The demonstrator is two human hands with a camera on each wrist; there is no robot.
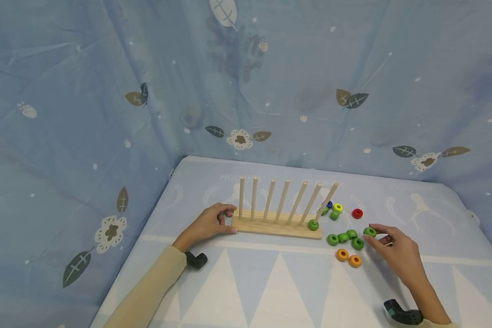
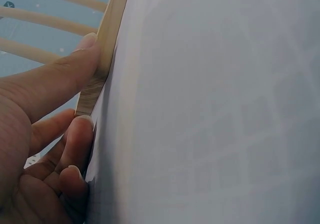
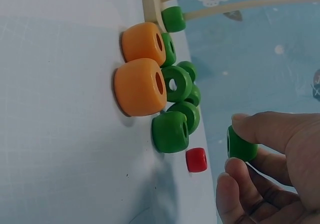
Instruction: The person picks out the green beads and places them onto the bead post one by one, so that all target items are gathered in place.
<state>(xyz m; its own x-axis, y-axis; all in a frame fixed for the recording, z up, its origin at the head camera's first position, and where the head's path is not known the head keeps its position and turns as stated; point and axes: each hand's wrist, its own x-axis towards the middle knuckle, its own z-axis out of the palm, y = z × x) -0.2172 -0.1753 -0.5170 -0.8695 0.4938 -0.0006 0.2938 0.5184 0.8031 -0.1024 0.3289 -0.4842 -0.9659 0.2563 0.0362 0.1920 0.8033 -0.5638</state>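
Observation:
My left hand (image 1: 210, 223) grips the left end of a wooden peg stand (image 1: 276, 231), thumb at its front edge and fingers round the end. Seven-odd upright rods aside, the stand carries one green bead (image 1: 313, 225) at the foot of its rightmost peg (image 1: 326, 202). Off to the right, my right hand (image 1: 399, 253) pinches another green bead (image 3: 242, 146) between thumb and fingers, raised over the table. Several loose green beads (image 1: 333, 239) lie between that hand and the stand, with two orange beads (image 1: 342, 254) in front of them.
Behind the loose green beads sit a red bead (image 1: 357, 213), a yellow bead (image 1: 338, 207) and a blue bead (image 1: 330, 204), the last partly hidden by the rightmost peg. A patterned cloth (image 1: 270, 282) covers the table, and blue curtains (image 1: 295, 91) hang behind it.

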